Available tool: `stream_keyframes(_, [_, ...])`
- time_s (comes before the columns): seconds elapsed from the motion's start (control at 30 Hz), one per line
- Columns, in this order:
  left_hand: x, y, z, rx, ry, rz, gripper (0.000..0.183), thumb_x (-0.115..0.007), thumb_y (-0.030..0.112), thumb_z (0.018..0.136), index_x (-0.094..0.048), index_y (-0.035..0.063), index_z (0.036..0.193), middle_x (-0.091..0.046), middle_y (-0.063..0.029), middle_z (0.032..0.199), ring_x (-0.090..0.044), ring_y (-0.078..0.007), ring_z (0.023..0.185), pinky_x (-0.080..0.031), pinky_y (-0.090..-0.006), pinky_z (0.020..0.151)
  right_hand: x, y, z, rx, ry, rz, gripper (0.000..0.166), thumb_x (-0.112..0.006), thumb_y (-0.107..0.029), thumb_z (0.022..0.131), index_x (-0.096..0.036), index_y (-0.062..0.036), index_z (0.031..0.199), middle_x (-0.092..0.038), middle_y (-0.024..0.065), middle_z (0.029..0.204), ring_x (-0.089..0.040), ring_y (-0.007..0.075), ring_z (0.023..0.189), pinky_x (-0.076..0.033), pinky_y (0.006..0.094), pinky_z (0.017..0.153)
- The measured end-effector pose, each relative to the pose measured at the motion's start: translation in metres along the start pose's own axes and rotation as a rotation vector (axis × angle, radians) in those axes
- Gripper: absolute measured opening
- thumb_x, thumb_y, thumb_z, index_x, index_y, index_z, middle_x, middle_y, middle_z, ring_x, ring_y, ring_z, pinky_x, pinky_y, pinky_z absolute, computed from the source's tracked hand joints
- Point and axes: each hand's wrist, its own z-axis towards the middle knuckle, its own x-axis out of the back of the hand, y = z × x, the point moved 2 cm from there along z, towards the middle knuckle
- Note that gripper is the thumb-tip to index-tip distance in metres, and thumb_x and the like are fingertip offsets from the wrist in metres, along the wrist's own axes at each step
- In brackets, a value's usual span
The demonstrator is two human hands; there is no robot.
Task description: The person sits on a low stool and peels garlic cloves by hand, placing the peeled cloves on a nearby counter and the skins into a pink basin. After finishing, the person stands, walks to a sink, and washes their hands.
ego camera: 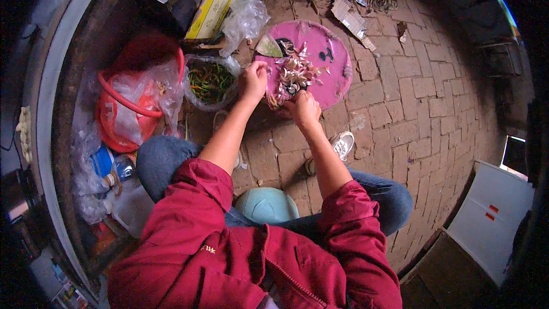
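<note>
Garlic cloves (296,68) lie heaped on a round pink stool top (336,81) that has dark printed marks. At its left rim is my left hand (256,78), fingers bent together; a small pale thing may be at the fingertips, but I cannot tell. My right hand (304,107) reaches to the near edge of the heap, its fingertips down among the cloves and partly hidden. A pale green wedge-shaped piece (269,46) rests on the upper left of the pink top. Left of my left hand, a plastic-lined bowl holds green and reddish chili peppers (210,80).
A red bucket (124,113) with plastic bags stands at the left. Beyond the bowl are a yellow-edged box (216,2) and a clear plastic bag (246,17). Cardboard (351,21) lies on the brick floor (407,94). A light-blue rounded object (266,205) is between my legs.
</note>
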Motion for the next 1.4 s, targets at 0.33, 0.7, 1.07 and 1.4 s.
stream_keyframes(0.33, [-0.023, 0.029, -0.028, -0.136, -0.2, -0.094, 0.041, -0.042, -0.004, 0.079, -0.049, 0.0017, 0.12, -0.058, -0.0245, 0.11, -0.058, -0.0374, 0.102, -0.046, -0.041, 0.087, 0.003, -0.014, -0.002, -0.042, 0.016, 0.021, 0.02, -0.059, -0.017, 0.076, -0.063, 0.0, 0.084, -0.065, 0.0205, 0.089, -0.064, 0.037, 0.082, -0.051, 0.0457, 0.072])
stream_keyframes(0.7, [0.012, 0.068, 0.015, -0.033, -0.08, -0.36, 0.011, -0.058, 0.004, 0.081, -0.063, 0.0005, 0.09, -0.065, -0.0047, 0.086, -0.06, -0.0111, 0.082, -0.047, -0.0252, 0.075, -0.011, -0.013, 0.004, -0.124, 0.016, 0.011, 0.024, -0.062, -0.027, 0.074, -0.067, -0.0056, 0.081, -0.066, 0.0195, 0.088, -0.063, 0.037, 0.085, -0.05, 0.0454, 0.075])
stream_keyframes(1.07, [0.113, 0.187, 0.042, -0.098, -0.455, -0.313, 0.018, -0.06, 0.015, 0.085, -0.063, 0.003, 0.099, -0.063, -0.0023, 0.097, -0.056, -0.01, 0.094, -0.042, -0.0263, 0.087, 0.007, 0.005, 0.013, -0.077, -0.061, 0.146, 0.022, -0.063, -0.026, 0.074, -0.068, -0.0126, 0.091, -0.066, 0.0154, 0.089, -0.063, 0.0342, 0.086, -0.049, 0.0429, 0.074])
stream_keyframes(1.4, [0.115, 0.179, 0.037, 0.319, -0.524, -0.781, 0.015, -0.058, 0.018, 0.087, -0.063, 0.0076, 0.097, -0.064, -0.0009, 0.097, -0.055, -0.0062, 0.09, -0.04, -0.0209, 0.078, -0.016, 0.003, -0.005, 0.028, 0.055, 0.123, 0.037, -0.07, -0.029, 0.073, -0.052, -0.0059, 0.095, -0.059, 0.0158, 0.096, -0.059, 0.0381, 0.087, -0.047, 0.0473, 0.072])
